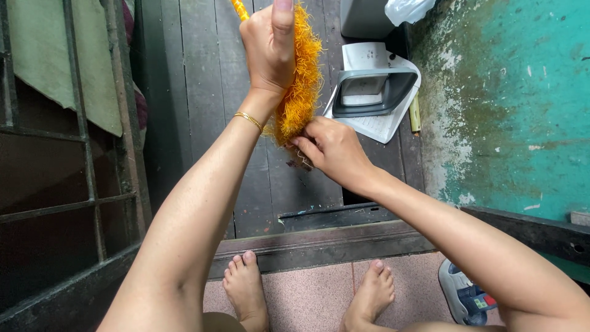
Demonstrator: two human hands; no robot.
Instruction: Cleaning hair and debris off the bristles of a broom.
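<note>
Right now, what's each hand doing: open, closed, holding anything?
Left hand: closed around the orange broom, gripping it near its handle.
Right hand: fingers pinched at the lower bristles, picking at a dark clump of debris.

- The left hand (268, 46) is up above the right hand (329, 147), with the broom head (301, 86) between them.
- The dustpan (373, 92) lies on the wood floor (203, 92), to the right of the broom head.
- The gate (67, 184) stands at the floor's left edge.
- A sandal (464, 295) lies right of the feet (307, 292).
</note>
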